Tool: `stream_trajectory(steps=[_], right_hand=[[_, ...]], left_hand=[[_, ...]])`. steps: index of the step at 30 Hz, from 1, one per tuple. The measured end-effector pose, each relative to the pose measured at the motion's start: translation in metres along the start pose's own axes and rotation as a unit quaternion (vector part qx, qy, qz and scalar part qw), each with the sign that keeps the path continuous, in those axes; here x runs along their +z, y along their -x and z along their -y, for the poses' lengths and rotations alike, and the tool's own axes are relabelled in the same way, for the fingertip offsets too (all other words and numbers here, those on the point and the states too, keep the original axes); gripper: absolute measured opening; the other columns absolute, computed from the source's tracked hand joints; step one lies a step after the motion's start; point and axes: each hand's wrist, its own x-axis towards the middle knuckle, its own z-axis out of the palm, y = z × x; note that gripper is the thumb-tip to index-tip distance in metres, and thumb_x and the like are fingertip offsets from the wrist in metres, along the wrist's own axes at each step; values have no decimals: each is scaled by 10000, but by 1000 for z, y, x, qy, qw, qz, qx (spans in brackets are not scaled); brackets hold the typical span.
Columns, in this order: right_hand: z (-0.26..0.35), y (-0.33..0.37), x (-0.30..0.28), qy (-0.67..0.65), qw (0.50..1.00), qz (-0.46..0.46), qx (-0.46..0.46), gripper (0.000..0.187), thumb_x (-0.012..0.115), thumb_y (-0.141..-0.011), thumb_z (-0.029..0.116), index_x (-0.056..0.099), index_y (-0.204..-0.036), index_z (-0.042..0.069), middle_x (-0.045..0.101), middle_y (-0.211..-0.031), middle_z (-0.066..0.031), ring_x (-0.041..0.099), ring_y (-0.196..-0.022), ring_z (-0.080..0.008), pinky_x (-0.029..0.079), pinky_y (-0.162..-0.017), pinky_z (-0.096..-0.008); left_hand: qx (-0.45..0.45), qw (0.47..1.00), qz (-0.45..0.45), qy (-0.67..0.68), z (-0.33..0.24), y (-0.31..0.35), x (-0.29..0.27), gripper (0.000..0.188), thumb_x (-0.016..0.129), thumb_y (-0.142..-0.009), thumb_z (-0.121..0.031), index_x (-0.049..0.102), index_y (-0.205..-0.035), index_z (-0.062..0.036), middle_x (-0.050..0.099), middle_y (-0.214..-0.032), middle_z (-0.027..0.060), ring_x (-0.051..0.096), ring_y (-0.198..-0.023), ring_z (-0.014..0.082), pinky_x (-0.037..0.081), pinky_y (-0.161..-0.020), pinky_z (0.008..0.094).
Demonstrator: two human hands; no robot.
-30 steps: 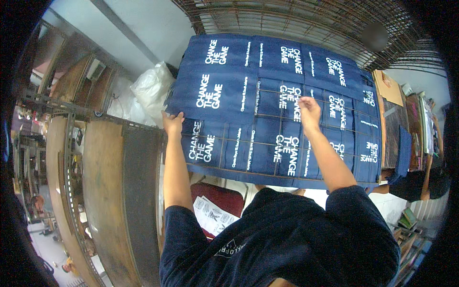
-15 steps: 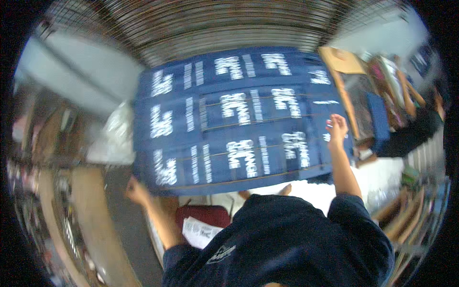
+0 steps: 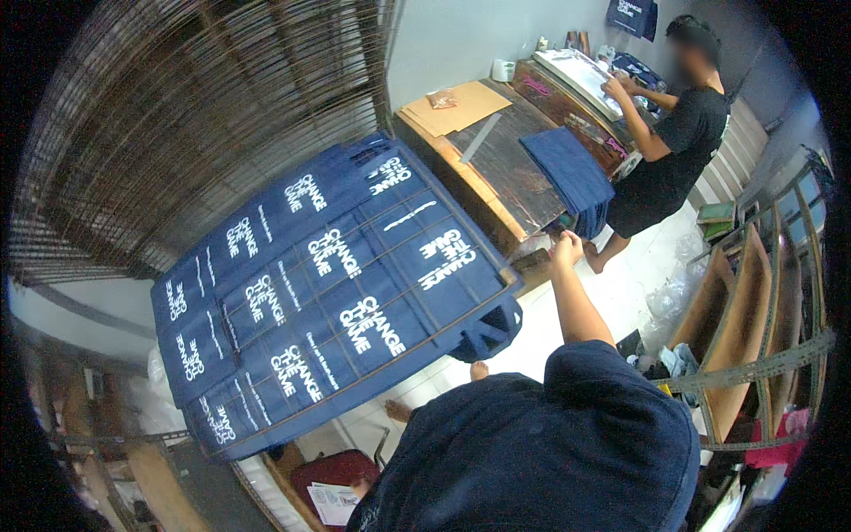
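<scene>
Navy bags (image 3: 297, 301) already fill the rack (image 3: 507, 278) left of the bench (image 3: 501, 188), a pile (image 3: 566, 167) remains on its right edge, right hand (image 3: 566, 249) by its near corner, can't tell if fingers grip anything.

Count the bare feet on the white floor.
3: one foot and another foot near the printed blue fabric; a co-worker's foot below the folded blue stack. A fourth may be hidden.

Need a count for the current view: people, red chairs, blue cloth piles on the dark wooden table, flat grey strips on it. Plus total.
People: 2 (camera wearer, co-worker)
Red chair: 1
Blue cloth pile: 1
Flat grey strip: 1
Total: 5
</scene>
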Motion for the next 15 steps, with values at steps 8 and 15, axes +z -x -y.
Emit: stream_trajectory(steps=[8, 15], right_hand=[[-25, -88, -42, -52, 984, 35, 167, 136, 543, -808, 155, 536, -939, 120, 515, -661, -34, 487, -478, -127, 393, -391, -256], [-50, -100, -47, -102, 953, 36, 282, 143, 534, -829, 205, 529, -956, 139, 528, -679, -32, 501, -491, -139, 403, -416, -272]], left_hand=[[-25, 955, 287, 73, -92, 71, 31, 321, 620, -793, -164, 545, -1064, -9, 535, -683, 60, 490, -508, 159, 382, -432, 292], [-85, 942, 249, 208, -140, 49, 12, 257, 611, -794, -109, 573, -1035, -26, 555, -675, 56, 474, -464, 119, 351, -376, 251]])
